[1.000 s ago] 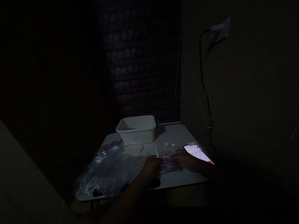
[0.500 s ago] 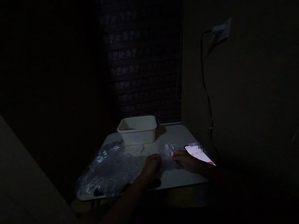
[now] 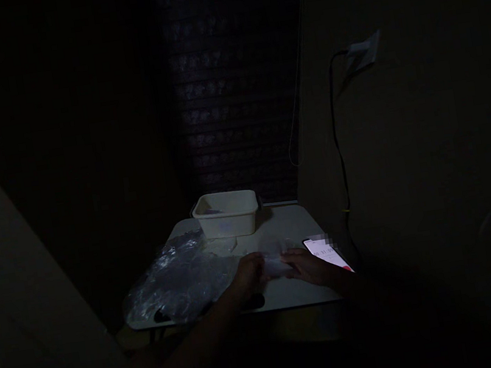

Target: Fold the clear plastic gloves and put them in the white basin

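Between my hands, above the front part of a small white table [image 3: 283, 221], is a clear plastic bag [image 3: 276, 263], blurred and dim. My left hand [image 3: 248, 273] is closed on its left side, fingers bent. My right hand [image 3: 302, 264] grips the right side of the same plastic. A large heap of crumpled clear plastic [image 3: 181, 279] spreads over the table's left side, left of my left hand. Behind the hands stands a cream plastic tub [image 3: 228, 224] with something pale inside that I cannot make out.
A lit phone [image 3: 327, 253] with timer digits lies at the table's right edge, beside my right hand. A black cable [image 3: 336, 133] hangs from a wall outlet [image 3: 364, 52] on the right. Dark walls stand at both sides, with a dark shutter or blind [image 3: 222, 89] behind.
The plastic between my hands has changed shape and looks more gathered and blurred. Both hands have shifted only slightly and keep hold of it.
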`<control>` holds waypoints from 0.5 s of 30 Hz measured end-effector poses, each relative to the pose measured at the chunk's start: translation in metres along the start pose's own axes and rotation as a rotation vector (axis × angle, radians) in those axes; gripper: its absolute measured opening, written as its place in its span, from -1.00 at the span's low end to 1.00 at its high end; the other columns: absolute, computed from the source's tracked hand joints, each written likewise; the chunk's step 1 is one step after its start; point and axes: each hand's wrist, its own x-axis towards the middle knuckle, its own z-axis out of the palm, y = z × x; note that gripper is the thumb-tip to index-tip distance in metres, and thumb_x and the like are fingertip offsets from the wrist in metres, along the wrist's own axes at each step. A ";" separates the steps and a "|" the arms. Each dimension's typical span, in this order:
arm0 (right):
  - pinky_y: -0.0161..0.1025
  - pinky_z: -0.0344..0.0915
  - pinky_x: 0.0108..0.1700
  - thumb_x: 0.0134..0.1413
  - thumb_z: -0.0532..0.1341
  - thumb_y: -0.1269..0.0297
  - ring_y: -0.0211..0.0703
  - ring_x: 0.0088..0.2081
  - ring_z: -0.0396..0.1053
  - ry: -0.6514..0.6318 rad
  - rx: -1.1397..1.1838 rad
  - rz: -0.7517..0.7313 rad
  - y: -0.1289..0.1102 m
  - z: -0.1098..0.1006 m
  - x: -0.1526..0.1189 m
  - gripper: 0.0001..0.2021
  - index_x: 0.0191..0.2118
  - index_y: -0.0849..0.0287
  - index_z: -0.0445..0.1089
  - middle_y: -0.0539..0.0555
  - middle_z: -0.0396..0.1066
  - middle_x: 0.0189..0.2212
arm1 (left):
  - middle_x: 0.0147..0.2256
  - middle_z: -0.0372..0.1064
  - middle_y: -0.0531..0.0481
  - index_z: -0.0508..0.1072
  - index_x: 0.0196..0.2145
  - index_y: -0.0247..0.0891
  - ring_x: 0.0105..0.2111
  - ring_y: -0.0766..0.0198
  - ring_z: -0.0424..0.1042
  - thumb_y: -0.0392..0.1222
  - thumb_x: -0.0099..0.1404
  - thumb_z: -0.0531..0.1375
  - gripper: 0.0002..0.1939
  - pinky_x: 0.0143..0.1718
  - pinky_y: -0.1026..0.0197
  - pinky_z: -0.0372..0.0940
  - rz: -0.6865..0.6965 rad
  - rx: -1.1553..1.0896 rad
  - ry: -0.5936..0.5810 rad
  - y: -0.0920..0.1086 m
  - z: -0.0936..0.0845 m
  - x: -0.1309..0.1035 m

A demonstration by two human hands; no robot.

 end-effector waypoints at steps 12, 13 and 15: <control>-0.38 0.10 -0.52 -0.39 0.15 0.46 -0.37 -0.60 0.20 -0.083 0.047 -0.071 0.004 -0.001 0.003 -0.96 -0.62 0.24 0.25 -0.09 0.22 -0.71 | -0.65 0.21 0.05 0.26 -0.54 -0.37 -0.67 0.38 0.22 -0.36 -0.20 0.00 -0.84 -0.71 0.35 0.12 0.007 -0.002 -0.004 -0.003 -0.002 0.002; -0.38 0.10 -0.52 -0.39 0.13 0.47 -0.37 -0.59 0.21 -0.087 0.045 -0.066 0.003 0.000 0.002 -0.95 -0.60 0.24 0.26 -0.08 0.24 -0.69 | -0.66 0.22 0.05 0.27 -0.54 -0.37 -0.68 0.38 0.22 -0.36 -0.20 0.00 -0.84 -0.71 0.35 0.12 0.012 -0.005 -0.018 -0.003 -0.002 0.003; -0.37 0.12 -0.48 -0.39 0.10 0.52 -0.35 -0.55 0.23 -0.090 0.043 -0.055 0.000 0.002 -0.001 -0.88 -0.55 0.25 0.28 -0.05 0.29 -0.63 | -0.67 0.23 0.04 0.27 -0.54 -0.38 -0.69 0.37 0.23 -0.36 -0.21 -0.01 -0.82 -0.72 0.35 0.11 -0.009 -0.017 -0.048 -0.001 -0.003 0.003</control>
